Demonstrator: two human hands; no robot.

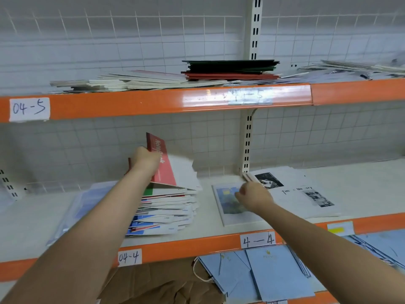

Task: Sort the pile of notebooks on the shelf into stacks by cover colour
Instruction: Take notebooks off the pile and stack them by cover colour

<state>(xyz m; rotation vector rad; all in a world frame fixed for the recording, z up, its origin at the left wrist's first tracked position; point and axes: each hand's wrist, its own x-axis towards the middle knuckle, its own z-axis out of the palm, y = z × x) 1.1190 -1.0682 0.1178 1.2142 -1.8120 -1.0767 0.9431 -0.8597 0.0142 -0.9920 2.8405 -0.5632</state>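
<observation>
A messy pile of notebooks (166, 210) with red, green, blue and white covers lies on the middle shelf (206, 220). My left hand (143, 160) grips a red notebook (163, 163) and tilts it up off the top of the pile. To the right, my right hand (254, 197) hovers with curled fingers over a notebook with a blue picture cover (228, 205) lying flat on the shelf; whether the fingers touch it is unclear. White notebooks with black photos (302, 194) lie further right.
The shelf above carries a dark green and red stack (230, 69) and scattered pale notebooks (131, 81). Clear plastic sleeves (87, 205) lie left of the pile. Below, light blue paper bags (274, 275) and brown paper (157, 286) fill the lower shelf. A white upright post (247, 145) stands behind.
</observation>
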